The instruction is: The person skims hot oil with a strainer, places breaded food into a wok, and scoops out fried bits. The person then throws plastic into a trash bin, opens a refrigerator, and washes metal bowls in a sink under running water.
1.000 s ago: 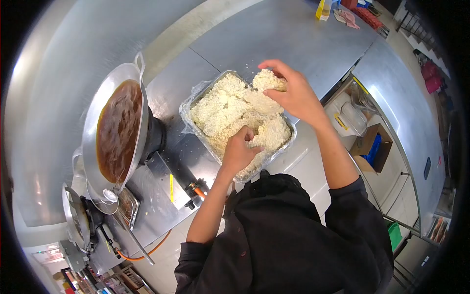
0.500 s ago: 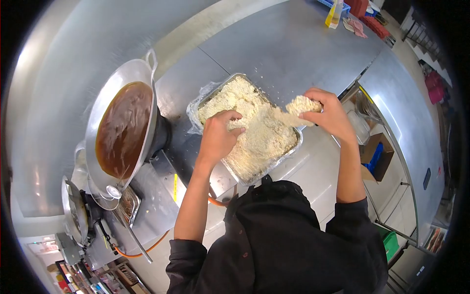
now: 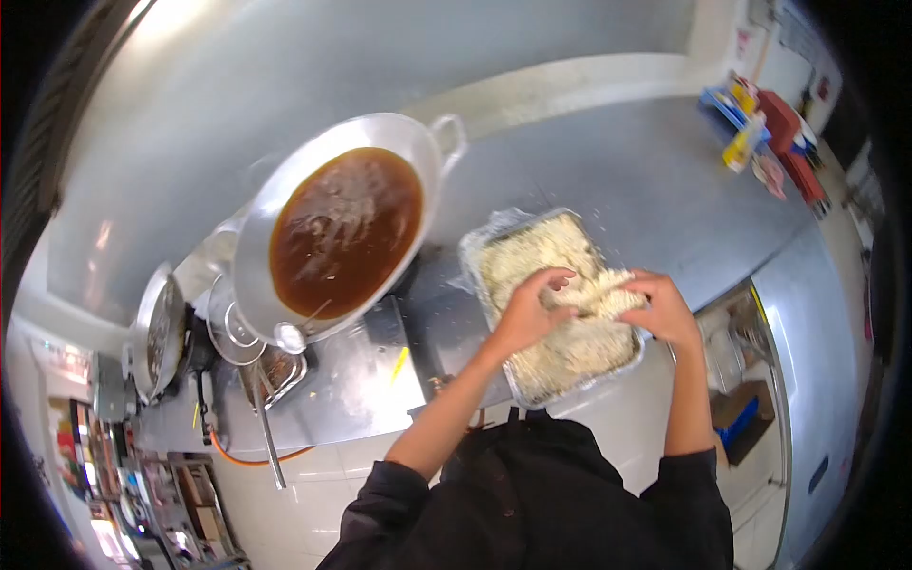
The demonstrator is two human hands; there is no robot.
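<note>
A rectangular metal tray (image 3: 521, 403) holds a heap of pale, coarse crumbs (image 3: 560, 366). Over it, my right hand (image 3: 670, 309) grips a crumb-coated piece (image 3: 613, 294) between thumb and fingers. My left hand (image 3: 527, 313) curls at the left end of that same piece, thumb and fingers on opposite sides. Blur hides exactly where the left fingertips touch. What lies under the coating cannot be seen. Clear plastic film (image 3: 475, 249) sticks out along the tray's left side.
Left of the tray stands a large wok (image 3: 252, 271) of dark brown liquid. A wire strainer (image 3: 233, 332) with a long handle hangs by its near edge, above a small tray (image 3: 285, 385). Another pan (image 3: 157, 332) sits further left. A yellow bottle (image 3: 744, 142) stands at far right.
My right hand has brought the coated piece leftward to meet my left hand above the tray. Loose crumbs no longer fall from it. The view has swung, showing more of the wok.
</note>
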